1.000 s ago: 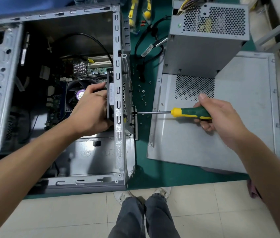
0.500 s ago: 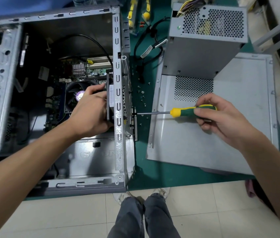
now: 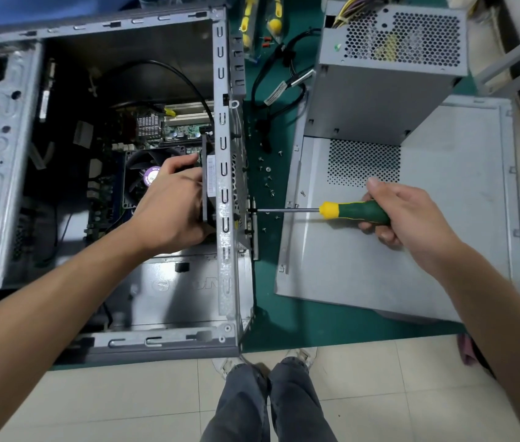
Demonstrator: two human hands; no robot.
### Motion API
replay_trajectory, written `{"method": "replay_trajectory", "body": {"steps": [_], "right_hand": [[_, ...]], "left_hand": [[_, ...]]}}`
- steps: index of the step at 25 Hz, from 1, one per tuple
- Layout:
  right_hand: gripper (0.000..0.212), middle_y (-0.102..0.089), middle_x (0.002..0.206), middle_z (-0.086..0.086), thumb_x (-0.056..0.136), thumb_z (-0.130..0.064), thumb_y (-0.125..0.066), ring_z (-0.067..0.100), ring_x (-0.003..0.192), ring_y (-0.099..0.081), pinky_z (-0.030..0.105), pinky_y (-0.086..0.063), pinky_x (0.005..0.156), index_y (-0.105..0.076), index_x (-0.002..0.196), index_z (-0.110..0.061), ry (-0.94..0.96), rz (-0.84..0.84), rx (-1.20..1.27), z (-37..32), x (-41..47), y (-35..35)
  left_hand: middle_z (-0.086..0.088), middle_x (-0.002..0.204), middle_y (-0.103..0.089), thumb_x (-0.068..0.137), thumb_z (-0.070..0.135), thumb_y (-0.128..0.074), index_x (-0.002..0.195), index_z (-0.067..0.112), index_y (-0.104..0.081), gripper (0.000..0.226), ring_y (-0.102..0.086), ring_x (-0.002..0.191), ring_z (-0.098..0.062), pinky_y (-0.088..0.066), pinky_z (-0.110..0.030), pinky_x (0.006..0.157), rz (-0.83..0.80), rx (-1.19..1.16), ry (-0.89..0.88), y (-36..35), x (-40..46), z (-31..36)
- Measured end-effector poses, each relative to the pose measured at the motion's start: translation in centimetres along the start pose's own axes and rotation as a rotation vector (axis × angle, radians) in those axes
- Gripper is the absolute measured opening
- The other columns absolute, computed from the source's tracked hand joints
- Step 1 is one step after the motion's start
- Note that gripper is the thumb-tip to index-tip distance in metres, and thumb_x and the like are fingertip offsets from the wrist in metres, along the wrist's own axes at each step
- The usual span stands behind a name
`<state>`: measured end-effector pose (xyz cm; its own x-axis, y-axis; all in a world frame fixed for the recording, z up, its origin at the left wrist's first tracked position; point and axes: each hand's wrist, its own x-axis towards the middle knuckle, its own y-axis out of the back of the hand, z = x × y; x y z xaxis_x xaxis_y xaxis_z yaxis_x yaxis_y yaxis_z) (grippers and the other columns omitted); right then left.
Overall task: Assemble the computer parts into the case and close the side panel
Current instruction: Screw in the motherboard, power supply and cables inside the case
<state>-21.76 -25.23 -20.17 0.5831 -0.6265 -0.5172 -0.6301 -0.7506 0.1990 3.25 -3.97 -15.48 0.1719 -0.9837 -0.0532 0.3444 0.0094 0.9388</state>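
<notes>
The open grey computer case [image 3: 223, 282] lies on its side on the green mat. Inside it, my left hand [image 3: 169, 212] grips a black case fan [image 3: 209, 183] and holds it against the rear wall. My right hand [image 3: 411, 215] grips the green-and-yellow screwdriver [image 3: 354, 212] outside the case. Its shaft runs level and its tip sits on a screw in the rear wall [image 3: 252, 211]. The grey side panel [image 3: 411, 266] lies flat to the right, under my right hand. The power supply [image 3: 379, 78] stands on the panel's far end.
Several loose screws [image 3: 268, 180] lie on the green mat [image 3: 284, 323] between case and panel. Black cables [image 3: 271, 90] and yellow-handled tools [image 3: 245, 23] lie at the back. The CPU cooler fan [image 3: 147, 177] sits on the motherboard. My legs [image 3: 268, 403] stand at the table's front edge.
My right hand has rolled round the screwdriver handle, its thumb rising on top. The screwdriver tip stays at the same screw. My left hand keeps the fan in place.
</notes>
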Motion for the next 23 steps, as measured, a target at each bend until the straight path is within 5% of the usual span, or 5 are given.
{"method": "replay_trajectory", "body": {"steps": [4,9,13,18,23], "right_hand": [[0.015,-0.053,0.073,0.004,0.085,-0.011,-0.065,0.014,0.054,-0.042,0.022,-0.028,0.042,-0.061,0.087,-0.025,-0.002,-0.115,0.289,-0.1,0.0,0.8],[0.028,-0.058,0.065,0.004,0.086,-0.051,-0.065,0.014,0.048,-0.043,0.024,-0.030,0.044,-0.064,0.083,-0.023,0.027,-0.005,0.044,0.0,0.1,0.3],[0.024,-0.059,0.082,0.005,0.077,-0.014,-0.070,0.019,0.059,-0.046,0.028,-0.033,0.046,-0.059,0.096,-0.025,0.095,-0.151,0.309,0.6,0.2,1.3],[0.044,-0.063,0.062,0.009,0.076,-0.061,-0.070,0.016,0.048,-0.042,0.023,-0.032,0.043,-0.066,0.083,-0.018,0.047,0.021,0.036,0.6,0.3,0.1],[0.013,-0.056,0.077,0.005,0.078,-0.021,-0.071,0.014,0.054,-0.045,0.025,-0.033,0.046,-0.062,0.087,-0.024,0.058,-0.100,0.370,0.6,0.4,0.7]], "left_hand": [[-0.005,0.081,-0.072,0.057,0.006,-0.084,0.067,0.016,-0.070,0.020,-0.069,0.086,-0.029,-0.026,-0.031,0.095,0.024,-0.002,-0.021,-0.1,0.0,0.1],[-0.004,0.084,-0.073,0.056,0.004,-0.086,0.069,0.017,-0.071,0.024,-0.068,0.088,-0.027,-0.026,-0.031,0.096,0.017,-0.009,-0.008,-0.1,0.0,0.0],[-0.004,0.084,-0.072,0.049,-0.003,-0.091,0.068,0.017,-0.070,0.034,-0.069,0.090,-0.030,-0.025,-0.028,0.095,-0.008,-0.006,0.006,-0.1,0.1,0.0],[-0.003,0.082,-0.071,0.050,-0.001,-0.090,0.065,0.017,-0.069,0.032,-0.068,0.087,-0.029,-0.021,-0.023,0.094,-0.005,-0.004,0.006,-0.1,0.0,-0.1],[-0.004,0.078,-0.071,0.051,-0.001,-0.090,0.065,0.017,-0.069,0.030,-0.069,0.085,-0.031,-0.025,-0.030,0.095,-0.001,0.009,0.001,-0.1,0.1,-0.1]]}}
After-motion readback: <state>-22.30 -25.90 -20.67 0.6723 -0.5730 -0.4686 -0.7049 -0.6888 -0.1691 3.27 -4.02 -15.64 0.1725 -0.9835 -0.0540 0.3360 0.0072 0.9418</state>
